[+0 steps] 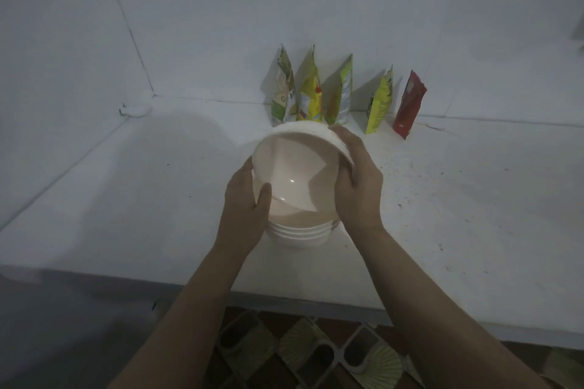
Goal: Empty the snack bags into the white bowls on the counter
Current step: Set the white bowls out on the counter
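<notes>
A stack of several nested white bowls (297, 180) is held tilted over the white counter (458, 215), its open mouth facing me. My left hand (245, 208) grips the stack's left side, thumb over the rim. My right hand (357, 180) grips the right rim and outer wall. Several snack bags stand upright against the back wall behind the bowls: a green-white bag (283, 88), a yellow bag (311, 91), a green-silver bag (340, 95), a yellow-green bag (379, 104) and a red bag (409, 104).
The counter meets tiled walls at a corner at the left (153, 95). Its front edge (316, 297) runs below my forearms, with a patterned floor (300, 350) beneath. A small white blob (134, 110) lies near the corner.
</notes>
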The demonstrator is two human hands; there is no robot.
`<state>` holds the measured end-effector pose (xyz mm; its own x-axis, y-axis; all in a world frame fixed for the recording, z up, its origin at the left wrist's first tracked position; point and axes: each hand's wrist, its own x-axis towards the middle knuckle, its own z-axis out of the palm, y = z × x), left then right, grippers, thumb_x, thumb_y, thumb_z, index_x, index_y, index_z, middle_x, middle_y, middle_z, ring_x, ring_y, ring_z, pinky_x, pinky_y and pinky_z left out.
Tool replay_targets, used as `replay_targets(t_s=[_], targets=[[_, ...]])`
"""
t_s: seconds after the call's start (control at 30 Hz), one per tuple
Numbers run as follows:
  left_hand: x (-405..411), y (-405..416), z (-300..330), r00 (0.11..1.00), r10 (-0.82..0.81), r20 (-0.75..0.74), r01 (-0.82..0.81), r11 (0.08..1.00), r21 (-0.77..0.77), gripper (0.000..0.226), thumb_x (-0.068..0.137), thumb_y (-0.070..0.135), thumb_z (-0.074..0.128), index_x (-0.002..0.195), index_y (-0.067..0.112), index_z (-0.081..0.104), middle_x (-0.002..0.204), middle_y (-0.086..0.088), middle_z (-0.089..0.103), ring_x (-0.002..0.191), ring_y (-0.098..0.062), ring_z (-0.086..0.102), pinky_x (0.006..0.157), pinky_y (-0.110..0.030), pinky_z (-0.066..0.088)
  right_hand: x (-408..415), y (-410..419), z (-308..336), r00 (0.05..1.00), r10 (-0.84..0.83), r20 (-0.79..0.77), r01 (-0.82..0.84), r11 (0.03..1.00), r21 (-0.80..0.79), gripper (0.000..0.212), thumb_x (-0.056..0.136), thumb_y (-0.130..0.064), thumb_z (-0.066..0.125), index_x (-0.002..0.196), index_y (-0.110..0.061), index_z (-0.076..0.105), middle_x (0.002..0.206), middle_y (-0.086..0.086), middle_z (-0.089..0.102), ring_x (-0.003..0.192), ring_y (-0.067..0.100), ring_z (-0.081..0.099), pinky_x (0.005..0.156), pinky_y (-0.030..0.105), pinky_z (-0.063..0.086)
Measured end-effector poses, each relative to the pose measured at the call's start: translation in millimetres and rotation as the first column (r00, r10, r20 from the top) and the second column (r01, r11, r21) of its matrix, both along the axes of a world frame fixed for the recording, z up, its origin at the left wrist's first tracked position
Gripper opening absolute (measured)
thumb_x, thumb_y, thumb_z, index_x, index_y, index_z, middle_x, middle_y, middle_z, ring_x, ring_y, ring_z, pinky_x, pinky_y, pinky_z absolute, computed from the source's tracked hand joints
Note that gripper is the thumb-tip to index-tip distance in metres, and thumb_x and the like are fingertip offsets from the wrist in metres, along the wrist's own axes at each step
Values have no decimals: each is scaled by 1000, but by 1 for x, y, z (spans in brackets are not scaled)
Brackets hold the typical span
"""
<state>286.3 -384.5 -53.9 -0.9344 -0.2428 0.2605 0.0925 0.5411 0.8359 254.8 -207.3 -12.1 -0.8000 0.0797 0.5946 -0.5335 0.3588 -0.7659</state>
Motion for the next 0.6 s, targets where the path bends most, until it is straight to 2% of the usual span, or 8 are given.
replay_targets(t_s=[0.07,0.13,0.23,0.27,0.33,0.43,0.5,0.6], targets=[[-2,8,8,998,21,-67,-25,998,-58,53,97,37,39,145,17,34,146,-7,41,138,-26,33,113,-50,32,8,5,8,995,-82,50,87,989,-119,53,93,4,43,126,-35,54,110,-29,57,99,-17,52,83,2,40],[-4,20,20,990,-22,-136,19,999,-27,47,98,42,34,138,19,42,136,-5,50,131,-24,42,108,-49,39,14,10,15,986,-101,134,139,939,-315,50,94,-1,46,123,-40,54,112,-26,59,106,-8,54,90,17,46],[-7,46,36,973,-109,-204,138,982,129,36,100,41,33,127,24,51,115,5,61,110,-4,56,94,-22,47,21,26,25,958,-46,285,201,815,-544,49,92,-2,49,123,-40,54,117,-11,60,110,12,56,87,35,52],[-7,57,42,969,-129,-211,171,966,193,35,100,42,34,125,27,53,113,8,62,107,-1,57,91,-18,46,21,35,28,944,-4,330,215,767,-604,50,91,-1,50,122,-40,55,116,-10,60,110,15,57,84,36,53],[-12,78,50,970,-157,-186,212,920,329,31,95,53,37,119,45,55,115,15,64,110,-1,57,94,-24,46,19,56,31,915,92,393,227,689,-689,53,91,2,50,122,-40,56,117,-9,61,109,19,58,75,36,54],[-24,113,59,959,-269,-86,268,773,575,42,81,68,44,117,49,56,120,11,65,113,-14,61,93,-44,53,12,94,30,875,198,443,214,661,-719,57,89,7,49,127,-35,55,123,0,61,112,26,58,77,40,55],[-33,140,62,914,-403,-35,284,578,765,47,86,66,46,123,40,54,123,2,66,114,-21,63,90,-53,54,4,122,29,850,259,458,169,689,-705,62,84,9,49,132,-30,52,127,4,59,116,31,56,82,46,56],[-43,182,63,891,-454,-2,223,435,872,43,90,61,39,121,37,57,123,-2,68,117,-25,61,93,-59,50,-6,165,30,817,358,451,44,742,-669,76,68,2,49,135,-33,50,130,6,57,117,34,55,80,51,58]])
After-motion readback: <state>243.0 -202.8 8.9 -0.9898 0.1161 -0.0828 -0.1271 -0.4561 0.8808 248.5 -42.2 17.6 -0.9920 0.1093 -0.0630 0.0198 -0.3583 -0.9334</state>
